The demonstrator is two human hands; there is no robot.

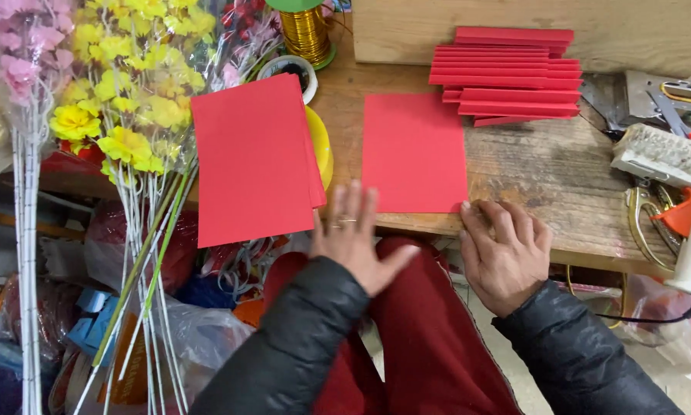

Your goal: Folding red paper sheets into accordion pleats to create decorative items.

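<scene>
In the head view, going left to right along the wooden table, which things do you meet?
Yellow artificial flowers → large red sheet → smaller red sheet → stack of folded red cards → white glue gun.

A stack of folded red cards (pixel 507 73) lies fanned at the back of the wooden table (pixel 545 177). A white glue gun (pixel 672 192) with an orange trigger rests at the right edge, scissors (pixel 672 104) behind it. A spool of gold wire (pixel 307 32) stands at the back, near a roll of tape (pixel 290 69). Yellow artificial flowers (pixel 130 92) and pink ones (pixel 22 46), wrapped in clear plastic, stand at the left
</scene>
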